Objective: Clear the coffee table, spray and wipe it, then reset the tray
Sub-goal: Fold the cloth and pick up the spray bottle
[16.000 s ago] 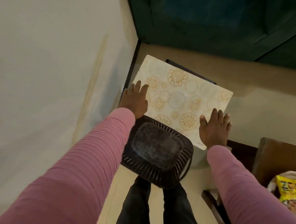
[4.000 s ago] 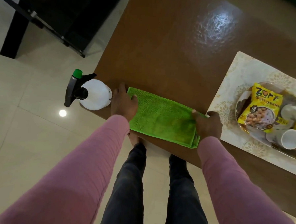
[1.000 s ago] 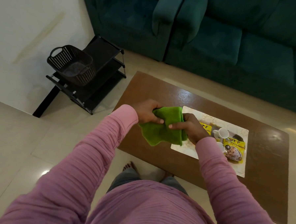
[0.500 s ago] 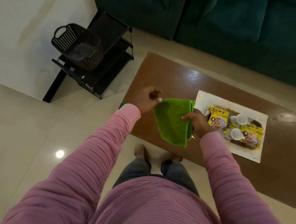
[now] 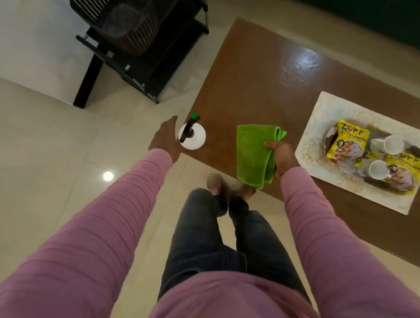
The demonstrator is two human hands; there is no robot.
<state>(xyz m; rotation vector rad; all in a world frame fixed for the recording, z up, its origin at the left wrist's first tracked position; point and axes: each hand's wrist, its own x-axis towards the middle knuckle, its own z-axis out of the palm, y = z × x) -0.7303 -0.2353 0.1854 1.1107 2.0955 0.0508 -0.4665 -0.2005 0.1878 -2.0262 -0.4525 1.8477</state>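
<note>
Bench [image 5: 257, 71]: brown glossy top; wiping judged done.
Tray [image 5: 314, 130]: lies on the bench's right part and carries snack packets [image 5: 349, 142] and two cups [image 5: 393, 144]; reset judged complete.
Spray bottle [image 5: 193, 138]: upright at the near left corner.
Left hand [image 5: 165, 139]: fingers straight, holding nothing, just beside the bottle; it may be touching, but that is hard to tell.
Right hand [image 5: 282, 157]: fingers curled round the folded green cloth [image 5: 250, 151], over the near edge.
Outstanding: bottle and cloth probably still to be put away.
</note>
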